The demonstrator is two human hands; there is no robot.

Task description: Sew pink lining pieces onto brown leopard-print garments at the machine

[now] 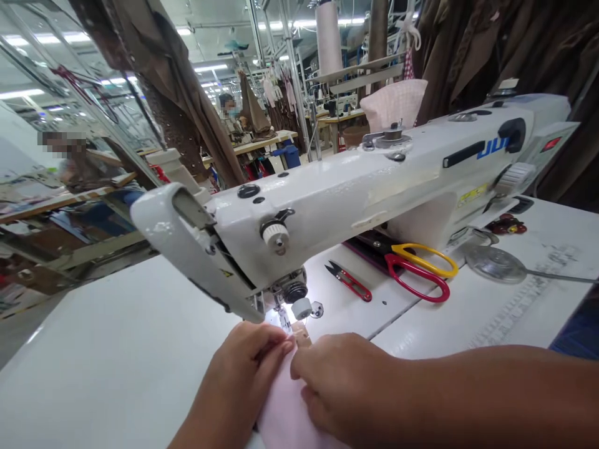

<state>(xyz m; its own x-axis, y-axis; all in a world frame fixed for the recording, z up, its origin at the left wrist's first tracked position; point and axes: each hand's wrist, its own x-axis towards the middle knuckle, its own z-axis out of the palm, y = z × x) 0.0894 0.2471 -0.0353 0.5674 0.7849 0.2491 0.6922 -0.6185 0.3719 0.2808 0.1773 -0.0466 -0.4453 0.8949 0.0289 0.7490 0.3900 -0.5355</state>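
"Fabric (284, 411), pale pink, is seen in the head view; where is it laid?"

"On the white table (116, 349), in front of the needle end of the sewing machine (327, 199). Its far tip is brought close to the presser foot (284, 319); whether it is caught beneath cannot be told."

"And how is it held?"

"Its left edge is pinched near the foot by the left hand (241, 365), thumb and forefinger brought together. The right hand (346, 377) is laid over the other side with its fingers curled in; whether anything is gripped cannot be told, as the fingertips are partly hidden. The two hands are parted by a strip of the pink."

"What is found by the foot?"

"A small tan piece (302, 333) is set just to its right, near the right hand's knuckles."

"And beyond the right hand?"

"Red thread snips (352, 282) are laid flat, blades pointed to the left. Farther right, scissors (395, 257) are placed, one handle loop coloured yellow and the other red. Next to those, a clear disc (496, 263) is seen."

"Behind the machine?"

"A pink cloth (393, 103) is propped up there, a thread cone (329, 37) is held upright, and brown cloth (468, 50) is hung at the right."
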